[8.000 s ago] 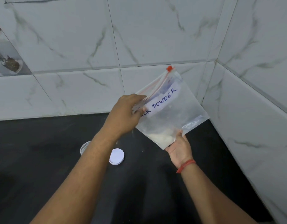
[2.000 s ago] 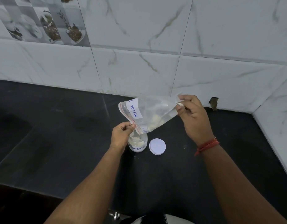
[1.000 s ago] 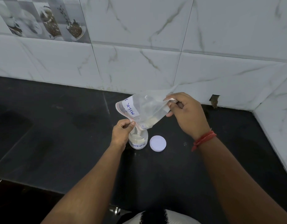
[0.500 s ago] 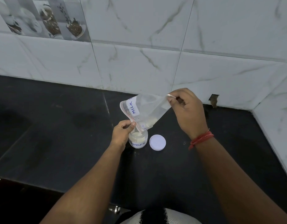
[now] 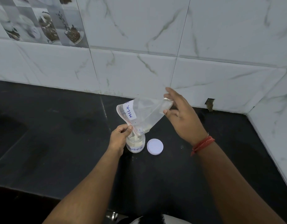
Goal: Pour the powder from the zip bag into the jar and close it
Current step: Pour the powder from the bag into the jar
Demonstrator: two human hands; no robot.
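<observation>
My right hand (image 5: 180, 117) has spread open at the zip bag (image 5: 144, 113) corner; left hand (image 5: 120, 136) pinches its mouth over the jar (image 5: 136, 145); pour nearly done, I judge.

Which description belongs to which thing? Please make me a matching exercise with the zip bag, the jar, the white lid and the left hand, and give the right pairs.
Things:
1. zip bag
2. jar
3. white lid
4. left hand

Descriptions:
a. lies flat on the black counter, beside the jar
b. pinches the edge of the bag's mouth
c. tilted, mouth down over the jar
d. stands open, partly filled with powder

Pairs: 1-c, 2-d, 3-a, 4-b
</observation>
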